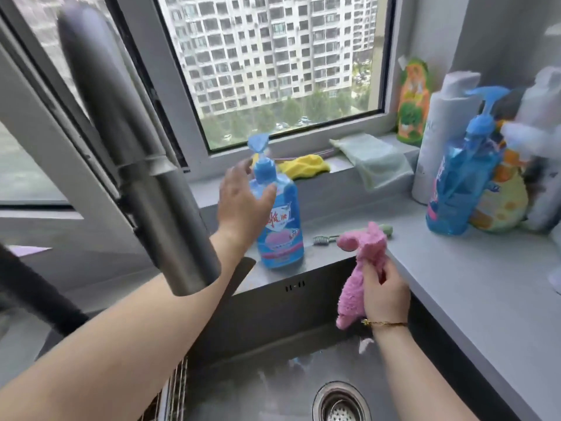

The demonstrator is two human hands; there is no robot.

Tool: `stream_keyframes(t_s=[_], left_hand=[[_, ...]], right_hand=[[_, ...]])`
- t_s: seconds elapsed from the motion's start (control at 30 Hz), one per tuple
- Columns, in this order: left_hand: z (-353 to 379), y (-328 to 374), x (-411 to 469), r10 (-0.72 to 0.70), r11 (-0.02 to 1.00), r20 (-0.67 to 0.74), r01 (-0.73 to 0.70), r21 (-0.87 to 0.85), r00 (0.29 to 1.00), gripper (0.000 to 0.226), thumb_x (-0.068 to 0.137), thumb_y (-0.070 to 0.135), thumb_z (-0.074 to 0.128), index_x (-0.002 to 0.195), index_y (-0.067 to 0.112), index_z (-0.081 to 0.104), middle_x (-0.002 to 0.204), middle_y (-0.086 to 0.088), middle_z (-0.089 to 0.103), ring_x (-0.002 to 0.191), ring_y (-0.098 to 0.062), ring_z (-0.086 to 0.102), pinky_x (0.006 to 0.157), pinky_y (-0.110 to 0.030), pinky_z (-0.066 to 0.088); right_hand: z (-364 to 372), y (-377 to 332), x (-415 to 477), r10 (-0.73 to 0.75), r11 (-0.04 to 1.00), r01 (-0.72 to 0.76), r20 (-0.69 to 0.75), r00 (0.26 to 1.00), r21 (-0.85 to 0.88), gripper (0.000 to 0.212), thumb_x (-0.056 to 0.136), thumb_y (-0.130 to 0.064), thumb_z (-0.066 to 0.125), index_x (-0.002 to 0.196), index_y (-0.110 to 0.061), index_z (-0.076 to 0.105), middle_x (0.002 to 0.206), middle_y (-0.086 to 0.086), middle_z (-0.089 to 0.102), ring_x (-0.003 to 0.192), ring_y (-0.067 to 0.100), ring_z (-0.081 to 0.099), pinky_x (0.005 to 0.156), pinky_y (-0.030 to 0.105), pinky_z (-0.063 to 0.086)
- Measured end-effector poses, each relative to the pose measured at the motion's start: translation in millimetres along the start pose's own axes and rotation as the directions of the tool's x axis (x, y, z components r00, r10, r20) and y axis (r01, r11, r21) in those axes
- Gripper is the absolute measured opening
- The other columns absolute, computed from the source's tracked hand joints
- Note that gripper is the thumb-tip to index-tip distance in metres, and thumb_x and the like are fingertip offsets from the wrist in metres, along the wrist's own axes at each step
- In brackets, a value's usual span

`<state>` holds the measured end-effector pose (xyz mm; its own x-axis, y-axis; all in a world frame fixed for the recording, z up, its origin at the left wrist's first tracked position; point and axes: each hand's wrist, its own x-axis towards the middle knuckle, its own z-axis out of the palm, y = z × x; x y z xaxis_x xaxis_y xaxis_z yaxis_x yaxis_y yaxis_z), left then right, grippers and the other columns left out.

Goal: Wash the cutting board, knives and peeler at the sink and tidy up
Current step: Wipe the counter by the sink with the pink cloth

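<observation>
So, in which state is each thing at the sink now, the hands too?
pump bottle: upright on the sink ledge
pink cloth: bunched, hanging over the sink
left hand: open, beside the pump bottle
right hand: grips the pink cloth
faucet: no water running
yellow cloth: crumpled on the sill
green cloth: draped over the sill edge

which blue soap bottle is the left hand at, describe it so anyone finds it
Start at the big window behind the steel sink. On the sink's back ledge stands a blue plastic pump bottle by the left hand. The other blue pump bottle sits far right among containers.
</observation>
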<state>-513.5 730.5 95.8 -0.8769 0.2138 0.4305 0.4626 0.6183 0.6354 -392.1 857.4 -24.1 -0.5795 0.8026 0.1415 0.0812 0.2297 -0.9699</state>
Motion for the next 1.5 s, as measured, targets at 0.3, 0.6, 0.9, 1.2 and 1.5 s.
stream_keyframes(t_s=[0.3, 0.6, 0.9, 1.2, 1.5], left_hand=[[21, -13, 50, -0.226, 0.767, 0.267, 0.34, -0.545, 0.937, 0.041, 0.083, 0.009, 0.064, 0.121, 0.002, 0.053, 0.087, -0.001, 0.063, 0.071, -0.01, 0.06, 0.063, -0.018, 0.052], [-5, -10, 71, -0.199, 0.776, -0.062, 0.119, -0.619, 0.978, 0.005, 0.088, 0.018, 0.059, 0.084, 0.015, 0.059, 0.074, 0.005, 0.058, 0.061, -0.005, 0.054, 0.057, -0.016, 0.048], [-15, -22, 76, -0.17, 0.783, -0.101, 0.072, -0.618, 0.98, 0.005, 0.087, 0.017, 0.06, 0.09, 0.013, 0.059, 0.078, 0.006, 0.06, 0.063, -0.002, 0.058, 0.065, -0.018, 0.05], [-14, -28, 67, -0.149, 0.805, -0.075, 0.077, -0.588, 0.986, 0.012, 0.087, 0.014, 0.061, 0.078, 0.021, 0.058, 0.063, 0.014, 0.063, 0.057, 0.003, 0.057, 0.063, -0.016, 0.049], [11, -27, 59, -0.174, 0.847, -0.094, 0.1, -0.523, 0.98, 0.017, 0.089, 0.017, 0.059, 0.102, 0.007, 0.062, 0.077, 0.007, 0.058, 0.067, -0.005, 0.054, 0.07, -0.02, 0.047]], right_hand=[[59, 16, 12, -0.216, 0.976, 0.215, -0.04, 0.976, -0.031, 0.029, 0.087, -0.008, 0.059, 0.115, -0.001, 0.061, 0.108, 0.017, 0.066, 0.099, 0.025, 0.06, 0.086, 0.026, 0.042], [108, 32, 19, -0.294, 0.757, 0.42, 0.314, 0.903, -0.5, 0.023, 0.068, -0.02, 0.054, 0.075, -0.009, 0.073, 0.075, 0.007, 0.073, 0.075, 0.022, 0.072, 0.068, 0.035, 0.056], [155, 10, 22, -0.049, 0.576, 0.542, 0.637, 0.769, -0.611, 0.045, 0.099, -0.014, 0.024, 0.143, -0.008, 0.024, 0.154, 0.006, 0.016, 0.143, 0.024, 0.005, 0.116, 0.036, -0.004], [132, 11, 16, -0.252, 0.441, 0.885, 0.925, 0.284, -0.152, 0.044, 0.094, -0.019, 0.041, 0.138, -0.022, 0.037, 0.153, -0.001, 0.023, 0.143, 0.022, 0.01, 0.116, 0.036, -0.003], [71, 40, 39, -0.394, 0.501, 0.827, 0.783, 0.482, -0.256, 0.06, 0.017, -0.004, 0.089, 0.072, -0.022, 0.076, 0.077, -0.005, 0.074, 0.072, 0.016, 0.072, 0.057, 0.031, 0.058]])
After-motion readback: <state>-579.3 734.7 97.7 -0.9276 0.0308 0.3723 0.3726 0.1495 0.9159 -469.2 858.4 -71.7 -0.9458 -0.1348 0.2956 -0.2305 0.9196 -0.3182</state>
